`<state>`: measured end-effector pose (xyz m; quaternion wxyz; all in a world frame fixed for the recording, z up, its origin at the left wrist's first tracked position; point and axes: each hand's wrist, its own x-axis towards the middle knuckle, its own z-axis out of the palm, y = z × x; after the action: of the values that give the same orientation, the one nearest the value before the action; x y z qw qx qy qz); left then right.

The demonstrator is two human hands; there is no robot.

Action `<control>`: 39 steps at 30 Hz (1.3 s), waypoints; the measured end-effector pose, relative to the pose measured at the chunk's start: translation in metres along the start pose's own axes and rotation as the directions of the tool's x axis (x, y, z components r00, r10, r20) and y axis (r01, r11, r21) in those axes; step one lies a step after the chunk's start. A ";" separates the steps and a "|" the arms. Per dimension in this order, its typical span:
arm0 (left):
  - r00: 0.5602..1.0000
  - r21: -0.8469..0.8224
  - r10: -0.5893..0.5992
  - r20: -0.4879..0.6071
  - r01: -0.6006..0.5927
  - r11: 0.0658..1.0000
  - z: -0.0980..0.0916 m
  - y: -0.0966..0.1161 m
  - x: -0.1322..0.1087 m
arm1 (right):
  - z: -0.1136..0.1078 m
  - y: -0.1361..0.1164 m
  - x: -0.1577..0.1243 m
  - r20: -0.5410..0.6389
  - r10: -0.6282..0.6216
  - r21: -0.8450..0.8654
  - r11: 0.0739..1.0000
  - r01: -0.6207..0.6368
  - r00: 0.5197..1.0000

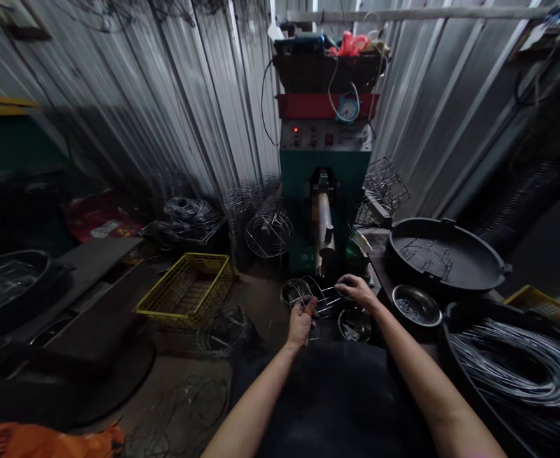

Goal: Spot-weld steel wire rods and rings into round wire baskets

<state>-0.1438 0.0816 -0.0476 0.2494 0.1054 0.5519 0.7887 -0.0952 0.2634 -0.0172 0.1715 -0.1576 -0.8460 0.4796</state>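
Between my two hands is a bent metal wire frame (326, 304), held low in front of the machine. My left hand (303, 319) is closed around its near left side. On the far right end, my right hand (354, 289) grips it with fingers curled in. Just beyond them, the spot welder's metal arm (325, 232) sticks out from a green machine body (296, 210). A metal bowl (355, 324) sits below my right hand. The small details of the frame are hard to make out in the dim light.
To the left stands a yellow wire basket (184, 312), with round wire frames (223, 327) beside it. At right are a large black pan (452, 254), a steel bowl of small parts (417, 305) and a tub of wire rods (513, 362). Corrugated metal wall (203, 95) closes the back.
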 end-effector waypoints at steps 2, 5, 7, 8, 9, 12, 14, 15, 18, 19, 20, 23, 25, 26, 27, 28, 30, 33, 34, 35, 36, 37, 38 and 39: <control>1.000 -0.023 0.019 -0.009 -0.019 1.000 0.008 -0.003 0.012 | -0.006 0.007 0.014 -0.008 -0.002 0.017 1.000 0.002 1.000; 0.999 -0.048 0.047 -0.019 -0.048 0.998 0.017 -0.008 0.024 | -0.012 0.012 0.030 -0.015 -0.030 -0.015 0.999 0.030 0.999; 0.997 -0.057 0.072 -0.021 -0.073 0.996 0.020 -0.010 0.030 | -0.015 0.013 0.038 -0.021 -0.053 -0.059 0.997 0.052 0.998; 0.996 -0.060 0.082 -0.020 -0.083 0.995 0.021 -0.011 0.032 | -0.016 0.014 0.041 -0.025 -0.062 -0.081 0.995 0.060 0.998; 0.996 -0.064 0.087 -0.022 -0.088 0.994 0.022 -0.012 0.034 | -0.017 0.014 0.043 -0.025 -0.070 -0.102 0.993 0.067 0.997; 0.996 -0.072 0.085 -0.038 -0.088 0.994 0.023 -0.013 0.039 | -0.018 0.015 0.049 -0.020 -0.084 -0.152 0.985 0.080 0.996; 0.995 -0.071 0.085 -0.048 -0.088 0.994 0.023 -0.012 0.041 | -0.018 0.015 0.052 -0.014 -0.092 -0.182 0.979 0.088 0.996; 0.995 -0.068 0.081 -0.051 -0.084 0.994 0.023 -0.011 0.042 | -0.018 0.014 0.053 -0.013 -0.096 -0.195 0.977 0.092 0.995; 0.997 -0.051 0.060 -0.056 -0.062 0.997 0.023 -0.008 0.044 | -0.018 0.010 0.052 -0.011 -0.095 -0.216 0.972 0.091 0.995; 0.997 -0.043 0.053 -0.057 -0.055 0.998 0.023 -0.007 0.044 | -0.018 0.009 0.052 -0.008 -0.090 -0.211 0.974 0.086 0.996; 0.997 -0.036 0.046 -0.061 -0.048 0.998 0.023 -0.006 0.044 | -0.018 0.007 0.051 -0.002 -0.082 -0.199 0.977 0.080 0.997; 0.997 -0.050 0.022 -0.070 -0.026 0.998 0.022 -0.006 0.042 | -0.017 0.007 0.050 0.020 -0.058 -0.128 0.990 0.060 0.998; 0.998 -0.069 0.012 -0.069 -0.017 0.997 0.022 -0.006 0.041 | -0.016 0.011 0.050 0.023 -0.043 -0.093 0.995 0.045 0.999; 0.998 -0.073 0.010 -0.067 -0.015 0.997 0.022 -0.006 0.040 | -0.015 0.014 0.051 0.017 -0.032 -0.082 0.996 0.034 0.999; 0.998 -0.072 0.008 -0.066 -0.013 0.997 0.022 -0.007 0.040 | -0.013 0.017 0.052 0.012 -0.017 -0.072 0.997 0.018 1.000; 0.998 -0.067 0.005 -0.065 -0.009 0.998 0.022 -0.007 0.041 | -0.012 0.019 0.053 0.013 0.002 -0.056 0.998 -0.002 1.000; 0.998 -0.062 0.006 -0.055 -0.010 0.998 0.022 -0.007 0.042 | -0.011 0.023 0.054 0.021 0.038 -0.006 0.999 -0.038 0.999; 1.000 -0.083 0.011 -0.020 -0.012 0.996 0.016 -0.006 0.043 | -0.015 0.021 0.048 0.020 0.051 0.027 0.998 -0.051 0.999; 1.000 -0.100 -0.003 -0.006 0.002 0.995 0.011 -0.005 0.042 | -0.019 0.019 0.043 0.013 0.044 0.021 0.999 -0.044 0.999; 1.000 -0.125 -0.028 0.006 0.028 0.992 0.005 -0.004 0.040 | -0.024 0.015 0.036 0.010 0.034 0.017 0.999 -0.034 0.999; 0.998 -0.159 -0.062 0.016 0.064 0.985 -0.004 -0.003 0.036 | -0.030 0.012 0.027 0.016 0.024 0.024 0.999 -0.024 1.000; 0.994 -0.203 -0.102 0.026 0.105 0.973 -0.013 -0.002 0.031 | -0.036 0.008 0.017 0.031 0.014 0.046 0.999 -0.016 0.999; 0.989 -0.258 -0.143 0.033 0.147 0.955 -0.024 0.000 0.024 | -0.042 0.005 0.007 0.055 0.007 0.079 0.997 -0.011 0.998; 0.983 -0.323 -0.180 0.044 0.184 0.928 -0.035 0.001 0.017 | -0.047 0.001 -0.004 0.082 0.003 0.116 0.993 -0.012 0.997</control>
<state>-0.1745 0.0615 -0.0613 0.3392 0.0166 0.4198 0.8417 -0.0703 0.2979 0.0042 0.1437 -0.1307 -0.8223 0.5349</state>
